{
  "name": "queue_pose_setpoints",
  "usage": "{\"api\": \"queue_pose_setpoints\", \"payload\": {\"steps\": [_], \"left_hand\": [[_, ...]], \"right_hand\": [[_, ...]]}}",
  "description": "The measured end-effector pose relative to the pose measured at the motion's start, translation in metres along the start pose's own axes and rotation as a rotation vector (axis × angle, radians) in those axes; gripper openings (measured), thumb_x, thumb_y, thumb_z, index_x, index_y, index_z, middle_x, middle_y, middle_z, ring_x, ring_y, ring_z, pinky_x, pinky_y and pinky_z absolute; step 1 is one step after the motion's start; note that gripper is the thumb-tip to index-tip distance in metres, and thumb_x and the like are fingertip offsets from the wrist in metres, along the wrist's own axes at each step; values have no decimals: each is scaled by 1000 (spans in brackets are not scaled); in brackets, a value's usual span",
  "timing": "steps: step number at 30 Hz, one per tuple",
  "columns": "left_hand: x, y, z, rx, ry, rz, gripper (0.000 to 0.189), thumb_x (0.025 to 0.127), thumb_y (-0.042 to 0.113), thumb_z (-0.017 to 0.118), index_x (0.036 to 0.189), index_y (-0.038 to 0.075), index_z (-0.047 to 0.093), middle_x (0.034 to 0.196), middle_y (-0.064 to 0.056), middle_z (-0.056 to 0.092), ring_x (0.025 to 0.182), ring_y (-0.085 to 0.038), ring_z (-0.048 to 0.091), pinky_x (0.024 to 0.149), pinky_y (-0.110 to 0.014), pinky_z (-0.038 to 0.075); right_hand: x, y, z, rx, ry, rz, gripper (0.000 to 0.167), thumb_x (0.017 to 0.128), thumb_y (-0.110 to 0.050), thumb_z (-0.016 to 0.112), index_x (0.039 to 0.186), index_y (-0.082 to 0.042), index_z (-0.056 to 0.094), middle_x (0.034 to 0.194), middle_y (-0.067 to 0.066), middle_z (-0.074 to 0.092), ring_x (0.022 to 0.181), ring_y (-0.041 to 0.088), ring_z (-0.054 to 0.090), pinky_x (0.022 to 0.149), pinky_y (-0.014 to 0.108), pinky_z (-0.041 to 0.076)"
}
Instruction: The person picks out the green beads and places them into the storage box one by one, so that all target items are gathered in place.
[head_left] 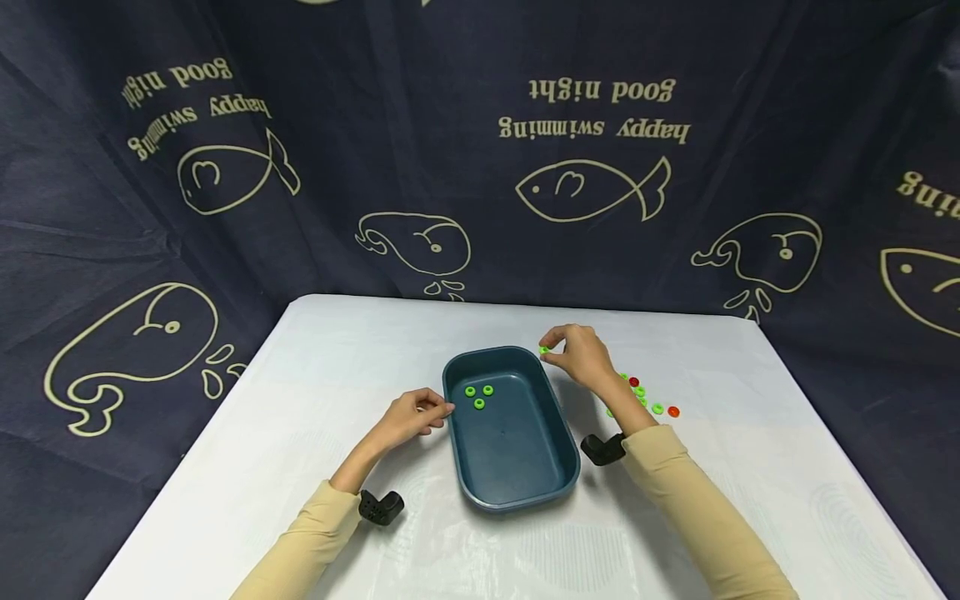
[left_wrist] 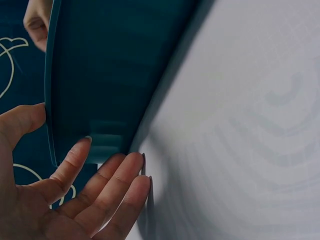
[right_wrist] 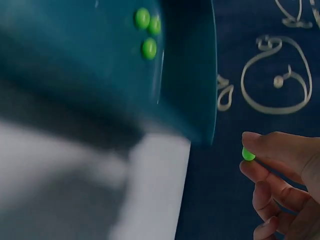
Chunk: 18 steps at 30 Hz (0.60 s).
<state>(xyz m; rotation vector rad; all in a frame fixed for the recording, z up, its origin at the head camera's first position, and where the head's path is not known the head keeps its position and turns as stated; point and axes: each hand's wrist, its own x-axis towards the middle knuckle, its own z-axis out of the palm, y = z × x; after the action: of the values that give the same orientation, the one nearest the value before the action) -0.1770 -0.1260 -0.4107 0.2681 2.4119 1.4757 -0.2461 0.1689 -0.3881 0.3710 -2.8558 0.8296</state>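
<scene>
A dark teal plastic bin stands in front of me, with three small bright green rings on its floor near the left wall. At its left rim my left hand holds the edge lightly: the thumb is at the rim, the index finger against the outer wall, the other fingers loosely spread. Beyond the bin's far right corner, my right hand pinches another green ring between thumb and index finger, raised above the table. Fingers partly cover that ring.
Right of the bin, several green rings, a dark red ring and an orange-red ring lie loose, partly behind my right forearm. A white cloth covers the table. A dark curtain with fish and whale drawings hangs behind.
</scene>
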Motion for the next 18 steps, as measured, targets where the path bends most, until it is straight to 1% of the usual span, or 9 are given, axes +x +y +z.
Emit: {"api": "queue_pose_setpoints", "payload": {"steps": [4,6,9,13,18], "left_hand": [[0,0,0,2,-1,1,30,93,22,58,105,-5,60,102,-27,64,95,-39,66,78,-45,57],[0,0,0,4,-5,3,31,93,23,58,105,-5,59,102,-26,64,96,-39,66,79,-44,57],[0,0,-1,3,-8,4,31,93,23,58,106,-5,59,103,-26,64,96,-39,66,79,-45,57],[-1,0,-1,5,-11,3,31,93,23,58,106,-5,59,103,-26,64,96,-39,66,79,-45,57],[-1,0,-1,7,-9,5,31,93,23,58,106,-5,59,103,-26,64,96,-39,66,78,-45,57]], "right_hand": [[1,-19,8,17,-20,-42,15,79,-18,75,93,-12,73,92,5,73,70,16,60,54,25,45],[2,-26,12,20,-27,-58,15,79,-17,75,93,-12,73,91,4,73,70,16,60,56,27,47],[3,-34,19,7,-41,-77,15,79,-18,76,93,-12,73,91,4,72,75,18,63,63,32,51],[4,-39,31,-22,-79,-87,17,79,-18,76,94,-12,73,91,4,72,84,21,66,70,37,54],[2,-40,48,-59,-116,-125,16,78,-15,77,92,-11,72,88,3,71,81,19,66,67,33,54]]}}
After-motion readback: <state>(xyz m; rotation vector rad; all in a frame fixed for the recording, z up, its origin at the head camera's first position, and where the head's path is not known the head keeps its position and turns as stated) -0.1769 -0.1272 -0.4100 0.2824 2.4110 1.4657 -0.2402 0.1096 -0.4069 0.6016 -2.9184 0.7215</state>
